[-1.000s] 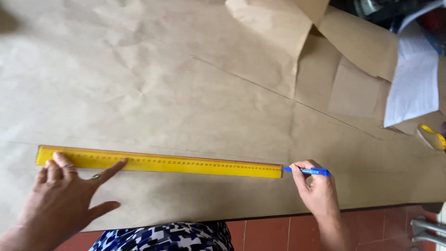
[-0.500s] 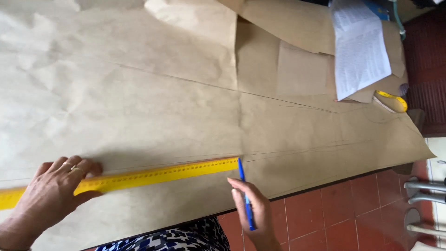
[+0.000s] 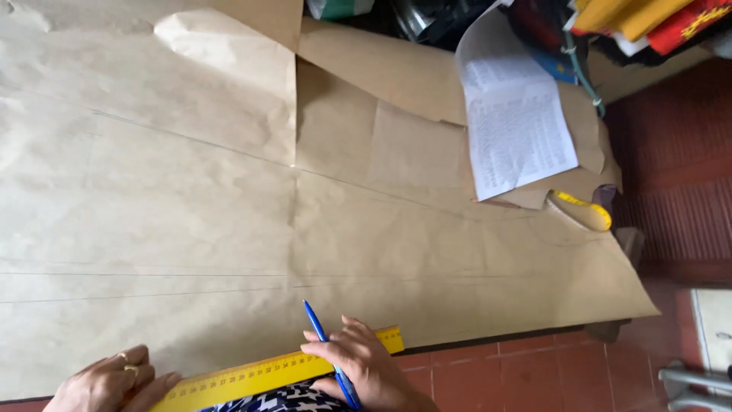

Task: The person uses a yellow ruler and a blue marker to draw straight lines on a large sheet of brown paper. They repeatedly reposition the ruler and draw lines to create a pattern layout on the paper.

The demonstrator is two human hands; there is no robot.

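Observation:
A large sheet of brown kraft paper [image 3: 191, 198] covers the table, with thin drawn lines and fold creases across it. A long yellow ruler [image 3: 252, 375] lies tilted at the near edge of the paper. My left hand [image 3: 107, 385], with a ring on one finger, rests on the ruler's left part. My right hand [image 3: 366, 366] presses on the ruler's right end while gripping a blue pen [image 3: 324, 343], whose tip points up over the paper.
A white printed sheet [image 3: 515, 114] lies at the upper right on more folded brown paper. A yellow curved tool [image 3: 583, 210] sits below it. Cloth and clutter [image 3: 633, 23] pile up at the top right. Red tiled floor [image 3: 534, 374] runs along the table's near edge.
The ruler has slid toward me to the paper's near edge. My right hand, earlier beside the ruler's end, now lies on top of it. The view has shifted right.

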